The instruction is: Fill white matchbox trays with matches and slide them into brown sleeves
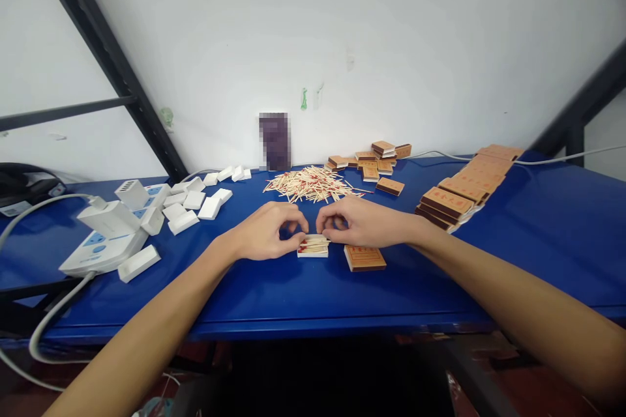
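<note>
A small white matchbox tray (pixel 313 255) lies near the table's front, with red-tipped matches (pixel 315 245) in it. My left hand (pixel 268 231) is curled at the tray's left end, thumb and fingertips closed on its edge. From the right, my right hand (pixel 357 221) reaches over the other end, its thumb and fingers bent together at the matches; the exact contact is partly hidden. Just below the right hand sits a closed brown matchbox cover (pixel 364 257). Behind both hands spreads a loose pile of matches (pixel 315 184).
Several white trays (pixel 194 200) lie to the left, beside a white power strip (pixel 105 247) with chargers and cables. Brown matchboxes (pixel 376 159) are heaped at the back. A slanting row of matchboxes (pixel 462 186) lies right. A pixelated dark object (pixel 276 142) leans on the wall.
</note>
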### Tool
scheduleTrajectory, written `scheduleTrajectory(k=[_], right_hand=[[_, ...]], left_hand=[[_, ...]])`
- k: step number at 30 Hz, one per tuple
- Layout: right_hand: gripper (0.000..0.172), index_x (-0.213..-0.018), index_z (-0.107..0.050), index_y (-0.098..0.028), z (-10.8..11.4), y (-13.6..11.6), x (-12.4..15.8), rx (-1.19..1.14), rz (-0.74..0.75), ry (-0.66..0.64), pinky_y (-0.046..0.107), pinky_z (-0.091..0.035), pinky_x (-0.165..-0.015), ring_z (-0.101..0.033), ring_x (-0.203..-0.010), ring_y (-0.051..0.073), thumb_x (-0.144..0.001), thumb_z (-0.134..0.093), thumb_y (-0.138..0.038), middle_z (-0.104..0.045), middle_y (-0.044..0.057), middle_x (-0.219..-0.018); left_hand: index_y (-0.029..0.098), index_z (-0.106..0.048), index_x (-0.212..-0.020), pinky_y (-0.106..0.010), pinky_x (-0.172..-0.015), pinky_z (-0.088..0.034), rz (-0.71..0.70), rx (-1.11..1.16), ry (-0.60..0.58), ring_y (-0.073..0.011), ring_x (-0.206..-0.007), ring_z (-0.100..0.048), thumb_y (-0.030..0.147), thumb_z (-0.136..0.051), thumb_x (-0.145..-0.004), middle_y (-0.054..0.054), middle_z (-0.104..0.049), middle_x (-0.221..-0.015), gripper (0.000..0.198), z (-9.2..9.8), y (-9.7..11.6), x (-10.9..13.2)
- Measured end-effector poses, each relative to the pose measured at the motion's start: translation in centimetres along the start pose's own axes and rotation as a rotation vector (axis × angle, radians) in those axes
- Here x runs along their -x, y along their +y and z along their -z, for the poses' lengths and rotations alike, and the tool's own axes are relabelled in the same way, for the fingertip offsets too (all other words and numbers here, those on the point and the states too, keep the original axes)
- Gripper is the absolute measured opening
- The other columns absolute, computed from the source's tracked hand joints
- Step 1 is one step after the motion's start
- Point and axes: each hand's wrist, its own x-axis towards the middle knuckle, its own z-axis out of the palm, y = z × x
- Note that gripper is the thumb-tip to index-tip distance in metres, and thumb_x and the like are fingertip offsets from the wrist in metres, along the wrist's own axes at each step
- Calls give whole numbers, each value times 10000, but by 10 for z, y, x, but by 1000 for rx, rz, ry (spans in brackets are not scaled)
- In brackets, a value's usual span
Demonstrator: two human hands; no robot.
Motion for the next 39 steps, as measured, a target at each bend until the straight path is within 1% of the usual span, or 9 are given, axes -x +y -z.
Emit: scheduleTrajectory(k=[2, 5, 9, 13, 19, 25, 27, 32, 39], right_hand=[[95, -833, -662, -181, 1, 0, 1, 12, -13, -11, 233, -369, -536, -514, -556, 98, -823, -572, -212, -647, -8, -686], [107, -808, -648, -186, 1, 1, 3, 11, -26, -58, 239, -363, -518, -519, -537, 100, -828, -601, -280, -650, -9, -673], [112, -800, -653, -188, -1, 0, 3, 8, -1, -52, 234, -368, -529, -526, -547, 97, -827, -625, -293, -643, -17, -666], [152, -789, -665, -174, -3, 1, 0, -21, 5, -44, 230, -356, -526, -493, -525, 88, -846, -612, -303, -605, -23, -625], [294, -805, -668, -158, -9, 9, -5, -119, -13, -36, 228, -343, -509, -472, -514, 91, -865, -601, -438, -564, -24, -583], [332, -827, -659, -159, -12, 12, -6, -222, -3, -55, 232, -366, -528, -497, -558, 99, -849, -613, -487, -575, -17, -632], [316, -844, -658, -161, -11, 10, -5, -225, -6, -63, 233, -374, -533, -498, -567, 101, -859, -601, -472, -578, -15, -645], [161, -868, -643, -172, -10, 10, -4, -247, -21, -87, 229, -395, -544, -502, -581, 101, -853, -600, -327, -578, -21, -661], [123, -834, -602, -177, -15, 10, -7, -268, -8, -61, 221, -370, -524, -462, -549, 89, -857, -588, -297, -532, -39, -624]], left_hand=[[180, -651, -958, -267, -638, -394, 46, 16, -13, -122, -630, -501, 351, -576, -836, 17, -554, -702, 223, 0, -2, 0], [179, -612, -1076, -247, -553, -351, 123, 88, -65, -106, -542, -451, 436, -595, -840, 45, -516, -630, 349, 0, -5, 1], [178, -611, -1094, -234, -539, -342, 157, 201, -125, -102, -536, -444, 380, -557, -877, 43, -530, -617, 301, -3, -10, 1], [178, -576, -1154, -230, -559, -341, 146, 297, -125, -100, -546, -426, 355, -550, -893, 49, -531, -617, 316, -5, -11, 0], [179, -566, -1141, -225, -555, -328, 182, 437, -158, -91, -533, -398, 436, -574, -889, 57, -520, -611, 360, -7, -12, -1], [190, -581, -1121, -220, -527, -308, 199, 425, -165, -88, -511, -372, 443, -591, -880, 72, -472, -576, 350, -8, -12, -1], [183, -601, -1094, -219, -520, -305, 197, 405, -163, -87, -508, -368, 432, -566, -896, 66, -472, -572, 321, -8, -10, -1], [163, -641, -976, -214, -517, -316, 195, 382, -167, -90, -521, -413, 400, -478, -938, 32, -542, -592, 290, -8, -7, -3], [173, -647, -912, -200, -532, -335, 186, 305, -127, -79, -501, -410, 321, -534, -899, 55, -508, -546, 187, -11, -6, -5]])
